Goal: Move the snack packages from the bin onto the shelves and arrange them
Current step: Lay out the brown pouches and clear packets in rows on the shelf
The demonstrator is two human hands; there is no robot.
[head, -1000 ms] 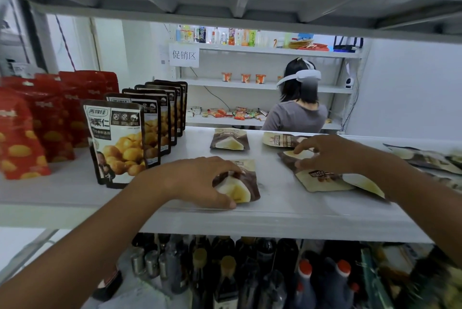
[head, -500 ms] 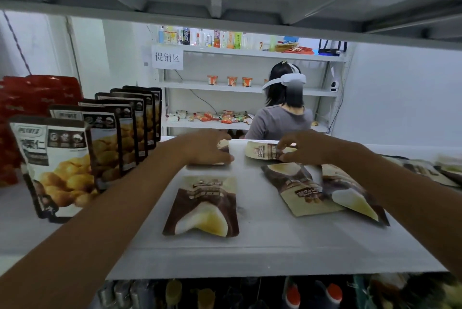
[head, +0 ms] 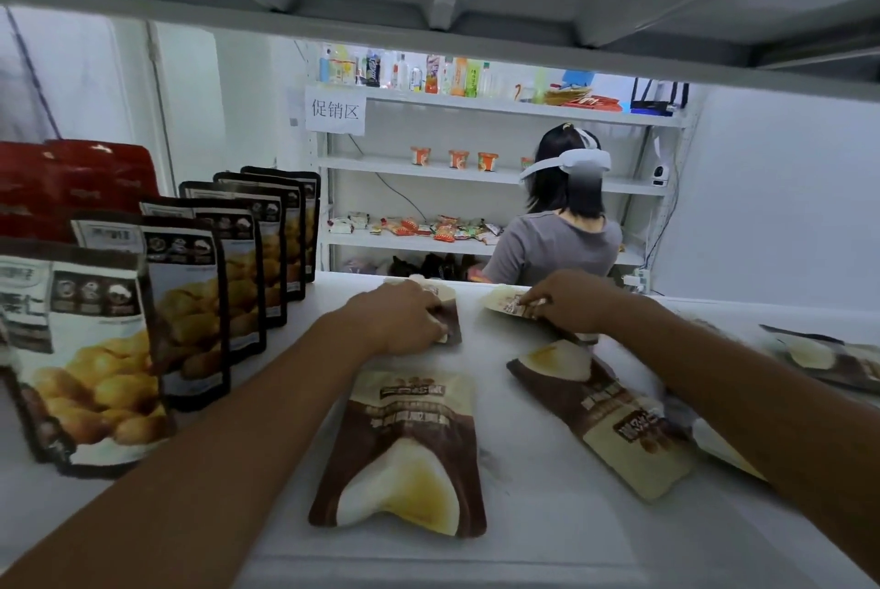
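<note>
Reaching deeper than a second ago, the left hand has left the front pouch lying flat near the shelf edge and now curls its fingers round the rear pouch at the back. Right hand went back too, with bent fingertips on the tan pouch. Can't tell if it's actually gripping it.

The pouches I handle look like glossy plastic film; the shelf looks like smooth, matt white metal.
</note>
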